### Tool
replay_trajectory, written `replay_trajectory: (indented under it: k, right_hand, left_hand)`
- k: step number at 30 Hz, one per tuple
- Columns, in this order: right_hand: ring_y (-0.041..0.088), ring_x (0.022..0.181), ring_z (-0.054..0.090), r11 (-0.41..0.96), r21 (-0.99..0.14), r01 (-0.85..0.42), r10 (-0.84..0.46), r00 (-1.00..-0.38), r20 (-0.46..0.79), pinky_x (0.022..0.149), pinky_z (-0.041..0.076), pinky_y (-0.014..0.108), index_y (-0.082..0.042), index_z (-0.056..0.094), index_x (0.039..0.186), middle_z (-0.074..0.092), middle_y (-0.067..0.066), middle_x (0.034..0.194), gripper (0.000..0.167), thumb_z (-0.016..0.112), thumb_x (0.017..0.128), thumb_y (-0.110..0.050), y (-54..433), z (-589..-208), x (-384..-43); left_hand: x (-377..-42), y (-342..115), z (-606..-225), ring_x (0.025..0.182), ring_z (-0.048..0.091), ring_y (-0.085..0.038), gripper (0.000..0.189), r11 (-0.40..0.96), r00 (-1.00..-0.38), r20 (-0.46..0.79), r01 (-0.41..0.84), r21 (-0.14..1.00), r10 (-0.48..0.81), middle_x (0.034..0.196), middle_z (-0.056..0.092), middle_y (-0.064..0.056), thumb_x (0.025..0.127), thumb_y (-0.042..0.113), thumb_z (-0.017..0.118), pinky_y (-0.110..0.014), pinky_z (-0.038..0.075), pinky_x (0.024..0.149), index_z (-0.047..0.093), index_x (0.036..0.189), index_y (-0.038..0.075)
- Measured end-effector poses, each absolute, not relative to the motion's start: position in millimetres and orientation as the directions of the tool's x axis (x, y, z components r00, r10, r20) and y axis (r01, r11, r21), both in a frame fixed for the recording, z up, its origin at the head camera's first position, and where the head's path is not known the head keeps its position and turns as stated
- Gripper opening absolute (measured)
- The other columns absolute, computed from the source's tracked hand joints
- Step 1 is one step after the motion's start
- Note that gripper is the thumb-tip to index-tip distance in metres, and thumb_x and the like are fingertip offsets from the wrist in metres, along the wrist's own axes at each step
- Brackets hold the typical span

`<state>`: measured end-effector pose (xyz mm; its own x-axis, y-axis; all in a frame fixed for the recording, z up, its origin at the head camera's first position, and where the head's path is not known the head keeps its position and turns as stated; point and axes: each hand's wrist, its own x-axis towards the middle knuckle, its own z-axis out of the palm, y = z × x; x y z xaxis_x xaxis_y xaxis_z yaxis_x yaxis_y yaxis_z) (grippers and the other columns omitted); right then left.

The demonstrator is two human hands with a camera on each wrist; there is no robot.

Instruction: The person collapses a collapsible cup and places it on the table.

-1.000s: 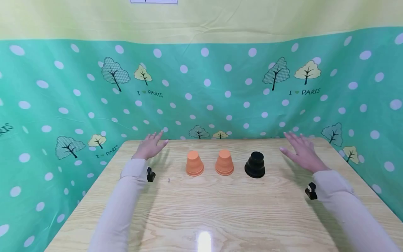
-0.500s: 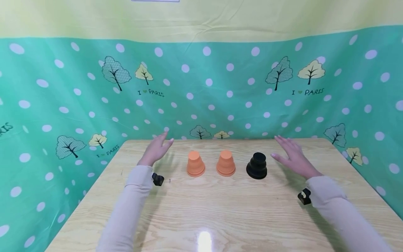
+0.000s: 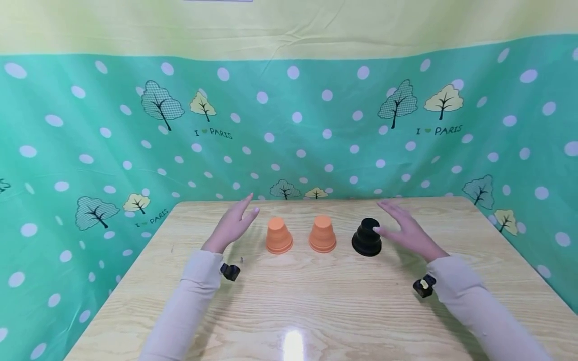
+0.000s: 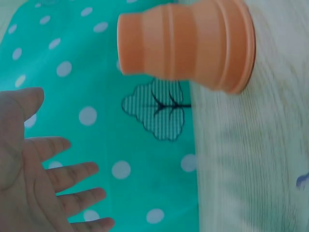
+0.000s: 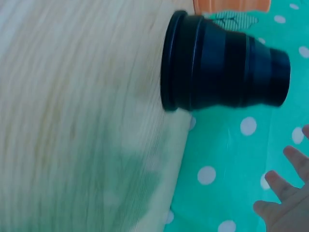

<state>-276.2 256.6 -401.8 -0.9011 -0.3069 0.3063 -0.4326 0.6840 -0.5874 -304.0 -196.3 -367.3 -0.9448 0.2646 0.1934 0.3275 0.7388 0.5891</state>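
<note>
Three stepped, upside-down cups stand in a row on the table, each wide at the bottom and narrow on top. The left orange cup (image 3: pixel 278 235) and the middle orange cup (image 3: pixel 322 234) match; at the right end is a black cup (image 3: pixel 365 239). My left hand (image 3: pixel 231 228), fingers extended and holding nothing, is left of the left orange cup; its palm and spread fingers show in the left wrist view beside that orange cup (image 4: pixel 183 43). My right hand (image 3: pixel 408 231) holds nothing either, its thumb overlapping the black cup in the head view. In the right wrist view its fingers appear below the black cup (image 5: pixel 227 63).
The light wooden table (image 3: pixel 298 296) reaches back to a green dotted curtain (image 3: pixel 311 110) printed with trees. Black wrist cameras show below the left cuff (image 3: pixel 230 272) and the right cuff (image 3: pixel 424 286). A small dark mark (image 3: pixel 241 259) is on the tabletop near the left hand.
Both hands have moved inward, the left one rightward and the right one leftward, closer to the cups. The cups have stayed in place.
</note>
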Motion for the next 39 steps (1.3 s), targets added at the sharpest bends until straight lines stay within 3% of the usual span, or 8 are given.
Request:
replay_trajectory:
  k: [11, 21, 27, 33, 39]
  right_hand:
    - [0.043, 0.129, 0.035, 0.643, -0.681, -0.352, -0.25, -0.936, 0.247, 0.101, 0.029, 0.063, -0.004, 0.035, 0.145, 0.038, 0.021, 0.144, 0.074, 0.068, 0.087, -0.038, 238, -405, -274]
    - [0.041, 0.126, 0.041, 0.578, -0.765, -0.284, -0.19, -0.958, 0.213, 0.108, 0.03, 0.052, 0.003, 0.04, 0.139, 0.046, 0.024, 0.136, 0.072, 0.069, 0.086, -0.036, 230, -415, -276]
    - [0.042, 0.119, 0.049, 0.56, -0.786, -0.26, -0.139, -0.965, 0.221, 0.1, 0.039, 0.051, 0.007, 0.047, 0.132, 0.051, 0.027, 0.13, 0.063, 0.069, 0.087, -0.031, 228, -420, -274]
    - [0.04, 0.114, 0.055, 0.512, -0.829, -0.224, -0.111, -0.975, 0.195, 0.093, 0.048, 0.043, 0.005, 0.05, 0.13, 0.055, 0.026, 0.125, 0.058, 0.069, 0.087, -0.03, 228, -422, -272]
    - [0.038, 0.115, 0.054, 0.494, -0.839, -0.229, -0.088, -0.973, 0.214, 0.094, 0.047, 0.04, 0.005, 0.052, 0.128, 0.056, 0.025, 0.124, 0.059, 0.072, 0.084, -0.029, 223, -420, -268]
  left_hand:
    - [-285, -177, -370, 0.141, 0.021, -0.031, 0.062, 0.647, -0.907, 0.25, 0.418, 0.638, 0.339, 0.155, 0.022, -0.011, 0.1, 0.04, 0.042, -0.05, 0.019, 0.113, 0.02, 0.151, 0.012]
    - [-276, -162, -375, 0.14, 0.025, -0.027, 0.062, 0.578, -0.916, 0.212, 0.382, 0.722, 0.34, 0.152, 0.031, -0.006, 0.098, 0.045, 0.044, -0.049, 0.026, 0.11, 0.025, 0.15, 0.015]
    - [-277, -150, -379, 0.139, 0.027, -0.024, 0.064, 0.535, -0.901, 0.227, 0.405, 0.741, 0.369, 0.15, 0.034, -0.005, 0.096, 0.042, 0.052, -0.047, 0.027, 0.111, 0.029, 0.149, 0.016]
    - [-275, -140, -379, 0.137, 0.033, -0.026, 0.063, 0.458, -0.891, 0.24, 0.411, 0.789, 0.387, 0.148, 0.038, -0.006, 0.094, 0.038, 0.057, -0.045, 0.031, 0.109, 0.032, 0.148, 0.017]
    - [-252, -128, -353, 0.136, 0.032, -0.031, 0.058, 0.4, -0.891, 0.197, 0.369, 0.839, 0.409, 0.148, 0.036, -0.013, 0.096, 0.025, 0.056, -0.044, 0.031, 0.109, 0.033, 0.146, 0.007]
